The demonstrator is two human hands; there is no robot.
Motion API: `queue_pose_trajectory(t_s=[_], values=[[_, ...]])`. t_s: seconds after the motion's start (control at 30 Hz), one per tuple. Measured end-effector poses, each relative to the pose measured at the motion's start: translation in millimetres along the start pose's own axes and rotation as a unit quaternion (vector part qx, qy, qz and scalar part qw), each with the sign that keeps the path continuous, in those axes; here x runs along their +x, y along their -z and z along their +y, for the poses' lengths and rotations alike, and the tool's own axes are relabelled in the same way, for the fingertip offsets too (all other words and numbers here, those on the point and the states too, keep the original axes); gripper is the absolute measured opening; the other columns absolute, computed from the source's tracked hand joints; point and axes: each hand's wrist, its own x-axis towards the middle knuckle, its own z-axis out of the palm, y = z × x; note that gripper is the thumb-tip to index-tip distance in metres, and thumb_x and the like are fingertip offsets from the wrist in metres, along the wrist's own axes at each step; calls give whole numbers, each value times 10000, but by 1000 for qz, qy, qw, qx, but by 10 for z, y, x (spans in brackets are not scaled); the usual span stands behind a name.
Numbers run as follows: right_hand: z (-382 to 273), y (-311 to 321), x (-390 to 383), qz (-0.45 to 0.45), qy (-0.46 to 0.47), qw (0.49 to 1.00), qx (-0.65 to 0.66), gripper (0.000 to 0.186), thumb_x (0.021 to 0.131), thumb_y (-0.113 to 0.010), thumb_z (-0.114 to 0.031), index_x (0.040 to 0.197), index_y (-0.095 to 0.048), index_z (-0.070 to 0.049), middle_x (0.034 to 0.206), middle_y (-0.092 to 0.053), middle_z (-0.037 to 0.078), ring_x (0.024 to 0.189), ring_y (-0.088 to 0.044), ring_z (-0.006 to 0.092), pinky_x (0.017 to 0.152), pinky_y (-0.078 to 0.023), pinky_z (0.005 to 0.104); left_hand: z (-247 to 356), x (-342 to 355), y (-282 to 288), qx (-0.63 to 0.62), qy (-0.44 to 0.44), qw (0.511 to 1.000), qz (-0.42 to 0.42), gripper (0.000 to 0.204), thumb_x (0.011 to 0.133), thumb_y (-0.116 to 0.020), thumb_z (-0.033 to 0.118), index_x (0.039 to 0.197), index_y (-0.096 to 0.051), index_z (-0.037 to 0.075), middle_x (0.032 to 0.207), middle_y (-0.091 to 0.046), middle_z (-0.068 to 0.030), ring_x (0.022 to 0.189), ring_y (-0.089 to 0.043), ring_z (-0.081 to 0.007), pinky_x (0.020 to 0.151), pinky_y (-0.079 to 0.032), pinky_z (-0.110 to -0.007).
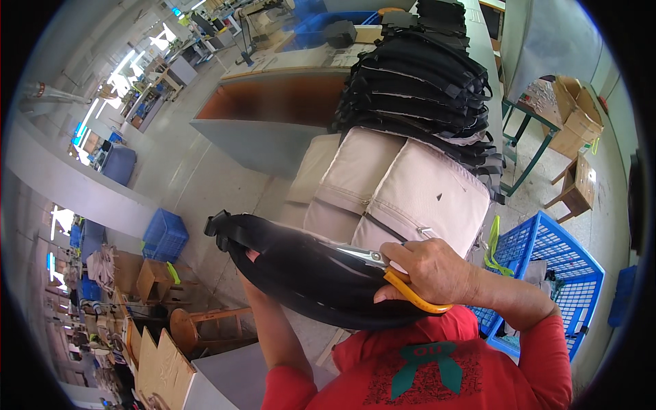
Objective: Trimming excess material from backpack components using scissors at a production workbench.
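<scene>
My right hand (430,263) is closed round a pair of scissors (411,292) with orange handles. Their metal blades point left, along the upper edge of a black fabric bag (307,273). That bag hangs in front of my body, with black straps and a buckle at its left end. From underneath, my left hand (253,255) holds it up near the buckle; most of the fingers are hidden behind the fabric. Just beyond lie beige bag panels (427,191) with zippers, overlapping each other. Whether the blades are touching a thread is too small to tell.
Behind the beige panels rises a tall stack of black bags (417,82) on a long table. A blue plastic crate (533,239) holding cloth stands at the right, near a small wooden stool (577,183) and a cardboard box (570,123). Another blue crate (165,236) is at the left.
</scene>
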Motion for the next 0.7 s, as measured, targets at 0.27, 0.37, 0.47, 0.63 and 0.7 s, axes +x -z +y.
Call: queue_pose_trajectory(t_s=[0.27, 0.37, 0.47, 0.63, 0.7], values=[[-28, 3, 18, -4, -29, 999, 44, 512, 750, -660, -478, 910, -518, -13, 591, -548, 131, 519, -580, 298, 465, -454, 353, 17, -31, -14, 79, -31, 996, 3, 273, 958, -397, 257, 1139, -484, 72, 1067, -535, -32, 1002, -523, -145, 874, -413, -288], [-99, 49, 86, -17, -41, 999, 28, 525, 751, -657, -480, 929, -518, -6, 607, -559, 133, 534, -588, 304, 478, -464, 354, -12, -93, 37, 122, -32, 992, 12, 283, 946, -427, 244, 1155, -481, 62, 1088, -536, -40, 1019, -521, -149, 881, -417, -291], [-76, -12, 87, 18, -19, 999, 41, 502, 774, -629, -481, 910, -514, -12, 547, -527, 138, 478, -559, 311, 438, -443, 367, -12, -92, 8, 73, -2, 997, 38, 268, 918, -474, 216, 1129, -490, 52, 1056, -533, -33, 993, -520, -141, 850, -428, -284], [-96, -92, 60, 32, -22, 998, 53, 486, 771, -638, -468, 878, -511, -11, 552, -531, 145, 487, -567, 319, 445, -456, 371, 5, -52, -25, 26, 22, 998, 48, 234, 901, -491, 202, 1081, -501, 53, 997, -527, -17, 944, -518, -129, 809, -434, -273], [-113, -98, 58, 31, -27, 998, 52, 482, 770, -641, -464, 867, -510, -11, 551, -531, 147, 492, -571, 322, 450, -462, 372, 8, -78, -28, 48, 20, 998, 43, 231, 901, -491, 203, 1077, -501, 54, 991, -525, -15, 939, -517, -129, 805, -434, -272]])
